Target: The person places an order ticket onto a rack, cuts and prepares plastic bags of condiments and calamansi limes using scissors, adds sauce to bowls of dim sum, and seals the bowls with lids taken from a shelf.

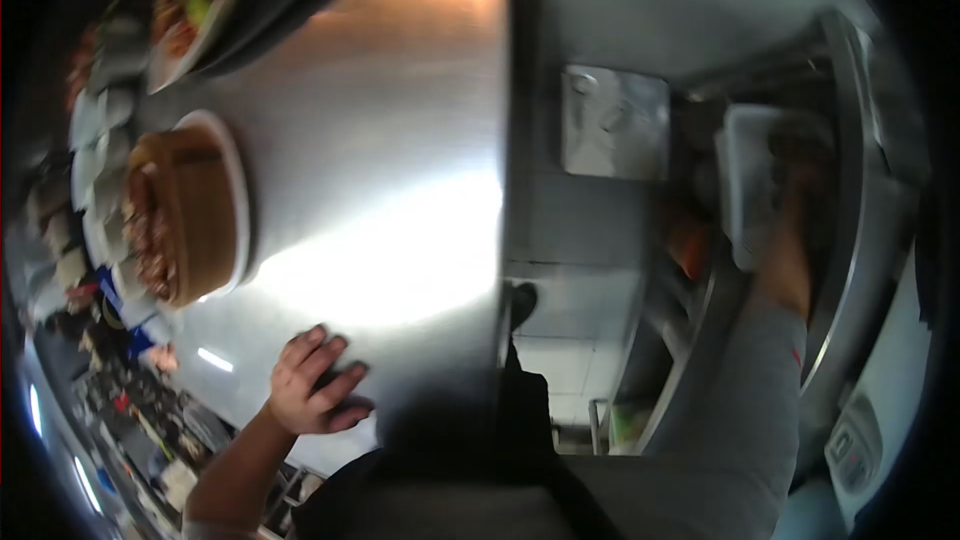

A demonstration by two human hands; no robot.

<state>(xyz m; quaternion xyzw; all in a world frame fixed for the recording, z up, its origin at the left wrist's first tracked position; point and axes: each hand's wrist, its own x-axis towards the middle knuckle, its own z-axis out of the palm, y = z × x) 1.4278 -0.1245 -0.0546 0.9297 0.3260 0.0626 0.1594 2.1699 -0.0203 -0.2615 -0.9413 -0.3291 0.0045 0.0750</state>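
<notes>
My left hand (318, 385) lies on the shiny steel counter (400, 120) with its fingers apart, holding nothing. Above it in the view, on the same counter, a round brown wooden tub (205, 220) heaped with reddish-brown pieces stands on a white plate (238, 190). On the other side, my right arm stretches to a shelf below. There my right hand (800, 155) is at a white plastic container (745, 180), over or inside it. Shadow and blur hide its fingers, so I cannot tell whether it grips anything.
A steel lid or tray (615, 123) lies to the left of the white container. Plates of food (190, 25) stand at the counter's far left end, with stacked white bowls (95, 155) behind the tub. A metal shelf frame (850, 190) borders my right arm. Tiled floor (570, 310) shows between.
</notes>
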